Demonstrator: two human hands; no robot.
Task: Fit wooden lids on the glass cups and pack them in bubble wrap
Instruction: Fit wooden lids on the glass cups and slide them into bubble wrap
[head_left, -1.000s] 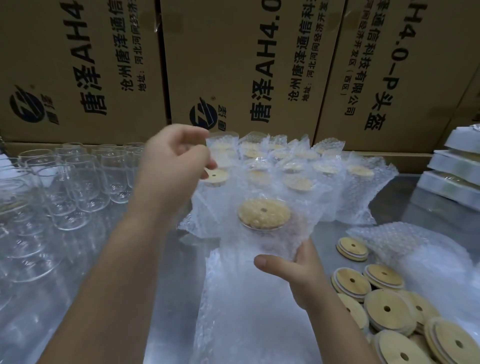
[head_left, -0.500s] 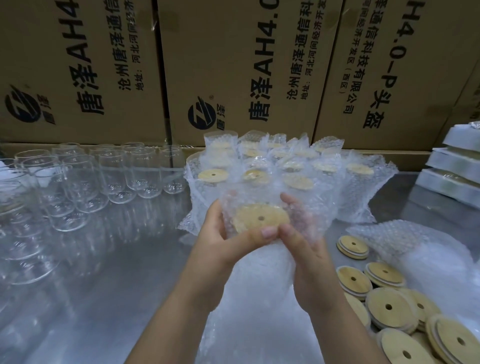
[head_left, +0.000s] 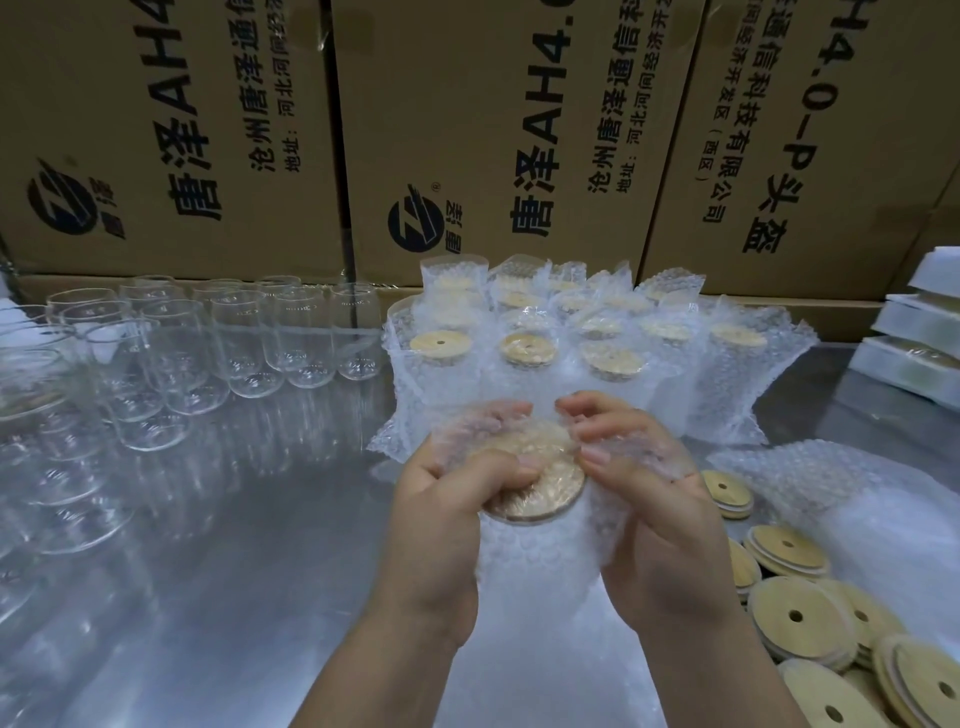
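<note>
Here the lidded cup (head_left: 545, 496) (inside bubble wrap (head_left: 545, 571)) sits between the hands: left hand (head_left: 441, 530) grips its rim, right hand (head_left: 654, 519) pinches the wrap.

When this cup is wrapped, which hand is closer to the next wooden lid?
Right, probably. The right hand is next to the loose lids; the left hand sits on the far side of the wrapped cup, nearer the empty glasses.

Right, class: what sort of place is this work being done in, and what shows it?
Probably a packing workshop or warehouse: printed cartons behind the metal table, rows of bare glass cups, a batch of bubble-wrapped cups, and left hand and right hand gripping another wrapped cup.
</note>
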